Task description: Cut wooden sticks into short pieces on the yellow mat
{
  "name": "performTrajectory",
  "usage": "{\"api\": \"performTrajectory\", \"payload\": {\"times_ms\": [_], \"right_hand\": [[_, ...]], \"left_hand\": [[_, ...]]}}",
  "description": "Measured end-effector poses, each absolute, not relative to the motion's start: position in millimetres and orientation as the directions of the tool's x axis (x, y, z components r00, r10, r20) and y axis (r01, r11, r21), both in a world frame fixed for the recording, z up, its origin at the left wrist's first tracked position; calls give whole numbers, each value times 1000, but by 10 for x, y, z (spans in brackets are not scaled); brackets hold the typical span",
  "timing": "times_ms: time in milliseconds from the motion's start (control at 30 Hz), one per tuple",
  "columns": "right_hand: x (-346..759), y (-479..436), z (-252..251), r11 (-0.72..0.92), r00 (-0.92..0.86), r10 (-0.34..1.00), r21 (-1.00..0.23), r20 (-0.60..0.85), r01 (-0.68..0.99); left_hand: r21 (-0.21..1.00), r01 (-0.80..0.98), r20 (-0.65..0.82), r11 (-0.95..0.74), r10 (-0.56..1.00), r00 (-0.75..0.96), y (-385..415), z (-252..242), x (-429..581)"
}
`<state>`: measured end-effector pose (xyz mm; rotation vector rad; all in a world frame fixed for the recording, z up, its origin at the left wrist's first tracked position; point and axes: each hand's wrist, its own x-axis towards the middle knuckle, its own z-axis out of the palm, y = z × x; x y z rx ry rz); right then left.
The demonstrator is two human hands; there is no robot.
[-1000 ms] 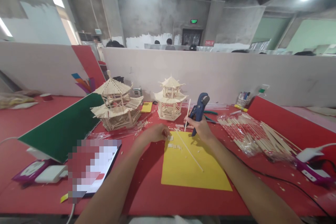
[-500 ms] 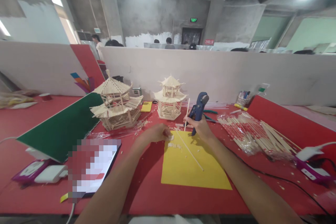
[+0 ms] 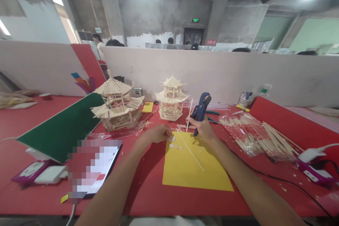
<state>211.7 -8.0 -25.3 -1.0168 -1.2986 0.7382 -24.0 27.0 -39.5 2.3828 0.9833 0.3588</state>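
Observation:
My left hand is at the upper left corner of a yellow sheet, fingers closed beside a small row of cut stick pieces; whether it pinches one is too small to tell. A second row of short pieces lies just below. My right hand is wrapped round a blue cutter above the sheet's top edge and also holds a thin upright stick. Another long stick lies diagonally on the sheet.
Two stick pagodas stand behind. Bagged sticks lie to the right, near a purple power strip. A tablet and a green board are on the left. A black cable crosses the right side.

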Motion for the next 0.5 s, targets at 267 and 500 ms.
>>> {"api": "performTrajectory", "payload": {"times_ms": [267,500], "right_hand": [[2120,-82,-254,389,154,902,-914,404,118],[2105,-107,-212,390,146,904,-915,402,106]], "left_hand": [[479,634,92,-607,753,651,227,-328,-222],[444,639,105,-629,744,660,238,-343,-217]]}}
